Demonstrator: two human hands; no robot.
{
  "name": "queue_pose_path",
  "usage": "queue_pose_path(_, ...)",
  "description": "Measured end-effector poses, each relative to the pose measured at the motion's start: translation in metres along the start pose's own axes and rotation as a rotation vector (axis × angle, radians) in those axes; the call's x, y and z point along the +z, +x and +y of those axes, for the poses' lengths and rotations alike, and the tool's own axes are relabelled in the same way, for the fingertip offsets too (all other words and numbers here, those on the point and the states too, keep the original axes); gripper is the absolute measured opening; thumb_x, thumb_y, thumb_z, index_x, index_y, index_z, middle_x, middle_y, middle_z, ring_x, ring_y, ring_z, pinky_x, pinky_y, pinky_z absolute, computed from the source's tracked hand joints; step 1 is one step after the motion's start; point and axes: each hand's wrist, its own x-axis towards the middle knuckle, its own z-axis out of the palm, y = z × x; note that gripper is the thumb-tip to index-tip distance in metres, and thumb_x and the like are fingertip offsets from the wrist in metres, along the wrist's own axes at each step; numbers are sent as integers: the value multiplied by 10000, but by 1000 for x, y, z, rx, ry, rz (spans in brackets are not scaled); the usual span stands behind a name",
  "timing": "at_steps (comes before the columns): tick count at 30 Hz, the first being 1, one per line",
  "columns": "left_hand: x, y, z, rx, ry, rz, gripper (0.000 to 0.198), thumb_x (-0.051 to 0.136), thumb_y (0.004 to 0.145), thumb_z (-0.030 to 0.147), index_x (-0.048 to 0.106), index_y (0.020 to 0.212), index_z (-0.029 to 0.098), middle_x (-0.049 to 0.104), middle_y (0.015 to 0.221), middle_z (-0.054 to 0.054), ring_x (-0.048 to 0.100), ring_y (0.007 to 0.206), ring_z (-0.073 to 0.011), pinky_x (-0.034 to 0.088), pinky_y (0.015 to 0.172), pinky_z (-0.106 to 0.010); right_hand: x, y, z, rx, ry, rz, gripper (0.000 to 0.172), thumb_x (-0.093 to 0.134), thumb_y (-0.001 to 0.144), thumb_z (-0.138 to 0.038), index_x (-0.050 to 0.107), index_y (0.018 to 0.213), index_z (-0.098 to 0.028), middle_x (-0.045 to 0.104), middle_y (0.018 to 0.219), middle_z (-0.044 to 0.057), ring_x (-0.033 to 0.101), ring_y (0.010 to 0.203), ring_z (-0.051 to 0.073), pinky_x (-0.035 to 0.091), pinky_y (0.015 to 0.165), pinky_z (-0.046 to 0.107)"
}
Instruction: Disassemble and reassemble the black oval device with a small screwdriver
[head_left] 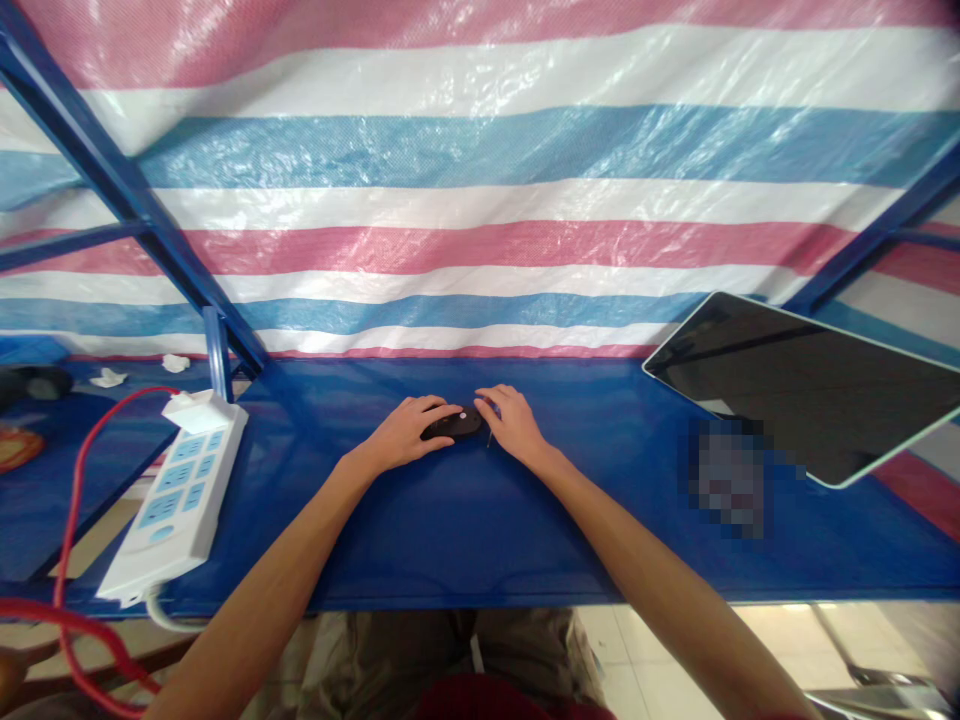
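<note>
We see a black computer mouse [452, 424], lying flat on the table [465, 540] and seen from above, with a small pale mark on its shell. The left hand [409, 436] rests against the mouse's left end, with the left fingers [441, 409] closed together across it in a narrow hold. The right hand [516, 424] sits at its right end, with the right fingers [498, 404] curved downward. We cannot tell whether these grip the mouse or only touch it. A thin pale sliver [489, 438], too small to identify, lies just below the right fingers.

We judge the mouse to be light and stiff, with a smooth shell that may prove slightly slippery; its long sides offer the surest hold.

Left of the mouse, a white power strip [176, 495] with blue panels lies on the table, and a red cable [79, 500] curves beside it. Farther left are crumpled white tissues [109, 378]. Right of the mouse, a dark-screened tablet [795, 385] with a pale frame leans beyond the table's far edge. Nearer the mouse, a pixelated patch [731, 478] hides whatever lies there. Beyond the mouse, a striped pink, white and blue woven tarpaulin [480, 160] hangs behind blue steel bars [112, 170].
</note>
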Motion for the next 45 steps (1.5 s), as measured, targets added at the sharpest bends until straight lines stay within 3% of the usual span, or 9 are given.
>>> queue_pose_path(2, 1, 0, -3, -6, 7, 2, 483, 551, 889, 465, 506, 1330, 272, 556, 1258, -86, 538, 1135, -245, 406, 968, -387, -2, 4, 3, 123, -125, 42, 328, 436, 942, -350, 619, 1156, -183, 661, 1071, 108, 583, 1030, 228, 420, 901, 356)
queue_pose_path(5, 1, 0, -4, -13, 14, 10, 478, 541, 893, 470, 512, 1331, 278, 558, 1265, -84, 539, 1142, -245, 408, 968, -388, -3, 10, 7, 267, -258, -13, 451, 480, 908, -400, 522, 1284, -153, 672, 1065, 135, 612, 1006, 258, 428, 877, 371)
queue_pose_path(9, 1, 0, -4, -36, 24, 34, 441, 527, 902, 459, 547, 1300, 269, 562, 1282, -82, 549, 1139, -246, 416, 976, -398, 0, 14, 10, 313, -309, -101, 422, 515, 864, -319, 548, 1255, -163, 704, 1012, 127, 653, 937, 265, 454, 810, 351)
queue_pose_path(12, 1, -1, -5, -64, 14, 36, 435, 552, 891, 440, 558, 1286, 259, 571, 1272, -79, 577, 1096, -246, 436, 970, -400, 1, 14, 15, 344, -234, -68, 344, 517, 831, -255, 606, 1159, -202, 716, 970, 97, 667, 889, 252, 465, 766, 330)
queue_pose_path(16, -3, -2, -6, -90, -29, 43, 444, 563, 889, 400, 532, 1306, 251, 568, 1267, -81, 601, 1058, -237, 463, 957, -381, -3, 14, 21, 401, 14, 111, 318, 537, 826, -306, 584, 1129, -222, 701, 783, 28, 663, 741, 204, 473, 709, 300)
queue_pose_path(22, -3, -3, -6, -63, -38, 47, 465, 598, 863, 407, 538, 1300, 262, 582, 1242, -73, 618, 1034, -236, 489, 932, -368, -7, 14, 22, 352, 309, 376, 367, 568, 811, -383, 513, 1125, -201, 682, 736, 11, 652, 661, 198, 493, 705, 323)
queue_pose_path(35, 8, 2, 9, -4, -12, 61, 472, 537, 895, 460, 534, 1310, 235, 577, 1300, -88, 554, 1165, -251, 434, 1005, -404, -19, 11, 10, 291, 572, 677, 393, 647, 790, -426, 453, 1061, -218, 653, 717, -34, 626, 589, 149, 492, 632, 279)
queue_pose_path(38, 8, 3, 12, -20, -35, 99, 480, 528, 895, 487, 542, 1296, 222, 604, 1270, -85, 563, 1153, -245, 431, 1005, -398, -22, 8, 3, 256, 638, 699, 401, 665, 784, -413, 447, 1061, -222, 646, 712, -43, 615, 582, 136, 479, 608, 262)
queue_pose_path(45, 10, 6, 13, -55, -39, 335, 367, 506, 922, 455, 609, 1176, 212, 664, 1142, -66, 601, 1054, -203, 439, 924, -353, -20, -1, -21, 205, 711, 658, 381, 681, 785, -375, 463, 1058, -224, 635, 697, -55, 599, 590, 123, 473, 643, 267)
